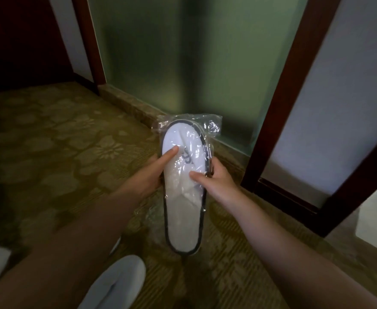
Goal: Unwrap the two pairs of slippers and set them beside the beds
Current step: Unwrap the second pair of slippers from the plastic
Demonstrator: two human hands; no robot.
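Observation:
A pair of white slippers with dark trim, sealed in a clear plastic wrap (pixel 184 219), is held up in front of me with the toe end pointing away. My left hand (pixel 154 168) grips its left edge, index finger laid across the top. My right hand (pixel 216 177) holds the right edge, thumb pressed on the plastic. The bag's crumpled loose end (pixel 213 126) sticks out beyond the toe. Below, a white unwrapped slipper (pixel 118 284) is on a foot over the carpet.
Patterned olive carpet (pixel 60 152) covers the floor. A frosted green glass panel (pixel 183 63) stands ahead with a stone sill. Dark wooden frames (pixel 294 97) border it at the right, and a dark wooden surface (pixel 15 41) fills the upper left.

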